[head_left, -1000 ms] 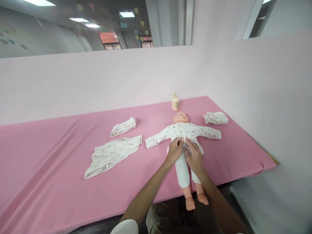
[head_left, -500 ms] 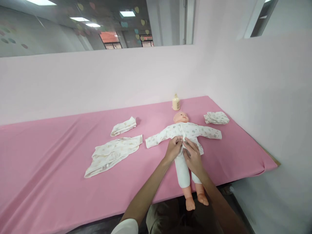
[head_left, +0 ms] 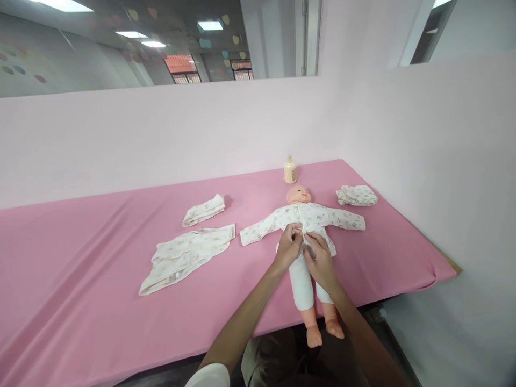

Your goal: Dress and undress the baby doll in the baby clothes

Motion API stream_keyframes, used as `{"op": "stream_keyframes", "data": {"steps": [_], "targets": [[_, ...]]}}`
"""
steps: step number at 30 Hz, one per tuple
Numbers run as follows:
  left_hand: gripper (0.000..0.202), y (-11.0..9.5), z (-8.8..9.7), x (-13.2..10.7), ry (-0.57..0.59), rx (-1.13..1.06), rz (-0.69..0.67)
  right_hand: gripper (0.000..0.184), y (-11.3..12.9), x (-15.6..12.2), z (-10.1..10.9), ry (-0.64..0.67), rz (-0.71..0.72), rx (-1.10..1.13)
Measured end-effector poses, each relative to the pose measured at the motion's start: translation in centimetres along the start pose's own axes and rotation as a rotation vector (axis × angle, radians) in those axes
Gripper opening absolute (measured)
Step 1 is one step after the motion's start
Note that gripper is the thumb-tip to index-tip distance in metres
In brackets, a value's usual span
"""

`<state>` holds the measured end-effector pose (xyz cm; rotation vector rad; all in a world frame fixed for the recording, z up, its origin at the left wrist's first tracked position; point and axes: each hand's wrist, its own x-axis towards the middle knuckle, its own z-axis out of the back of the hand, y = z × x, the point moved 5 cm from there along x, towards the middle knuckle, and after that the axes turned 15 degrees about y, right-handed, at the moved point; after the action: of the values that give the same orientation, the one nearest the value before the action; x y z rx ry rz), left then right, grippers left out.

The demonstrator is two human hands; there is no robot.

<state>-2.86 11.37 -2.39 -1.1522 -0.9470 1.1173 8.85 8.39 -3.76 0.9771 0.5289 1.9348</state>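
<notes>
A baby doll (head_left: 299, 194) lies on its back, head toward the wall and feet over the table's front edge. It wears a white printed baby shirt (head_left: 318, 216) with both sleeves spread wide, and its legs are white. My left hand (head_left: 289, 245) pinches the shirt's front at the middle of the belly. Close beside it, my right hand (head_left: 320, 259) grips the same front edge between thumb and fingers. The fingertips nearly meet, and they hide the small part of the fabric between them.
A pink cloth covers the table (head_left: 100, 258). Left of the doll lie printed baby pants (head_left: 187, 255) and a folded garment (head_left: 204, 210). Another folded cloth (head_left: 357, 195) is at the right. A pump bottle (head_left: 290, 170) stands behind the doll's head, near the wall.
My fingers have shifted slightly at the shirt's front, the right fingertips drawing closer into a pinch. The doll and the other things stay in place.
</notes>
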Motion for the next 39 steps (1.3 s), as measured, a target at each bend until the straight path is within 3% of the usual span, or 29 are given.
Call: {"op": "stream_keyframes", "data": {"steps": [4,10,13,18,22,26,32,35,39], "targets": [[0.022,-0.6,-0.4,-1.0,-0.017,0.183,-0.031,0.039,0.2,-0.4,0.1,-0.001,0.004,-0.026],[0.029,-1.2,-2.0,-5.4,0.015,0.834,-0.187,0.041,0.1,-2.4,1.2,0.017,-0.011,-0.209],[0.024,-0.9,-1.8,-7.0,-0.007,1.040,-0.201,0.036,-0.1,-2.8,2.0,0.062,-0.031,-0.287],[0.018,-0.7,-0.4,-7.0,-0.112,1.226,-0.243,0.026,-1.1,-1.8,3.3,0.046,-0.059,-0.234],[0.015,-0.2,1.3,-6.8,-0.186,1.248,-0.260,0.021,-2.9,-1.7,4.3,0.050,-0.145,-0.189],[0.021,1.0,2.4,-7.0,-0.166,1.268,-0.244,0.024,-4.7,-2.7,5.0,0.114,-0.213,-0.126],[0.026,1.2,4.7,-4.8,-0.085,1.134,-0.099,0.031,-6.9,-1.3,6.4,0.160,-0.207,-0.186],[0.028,0.1,6.6,-2.3,-0.095,1.075,-0.006,0.025,-7.8,1.7,7.5,0.156,-0.215,-0.191],[0.025,-1.6,8.2,1.9,-0.078,1.087,0.013,0.025,-8.6,6.4,8.2,0.165,-0.208,-0.281]]}}
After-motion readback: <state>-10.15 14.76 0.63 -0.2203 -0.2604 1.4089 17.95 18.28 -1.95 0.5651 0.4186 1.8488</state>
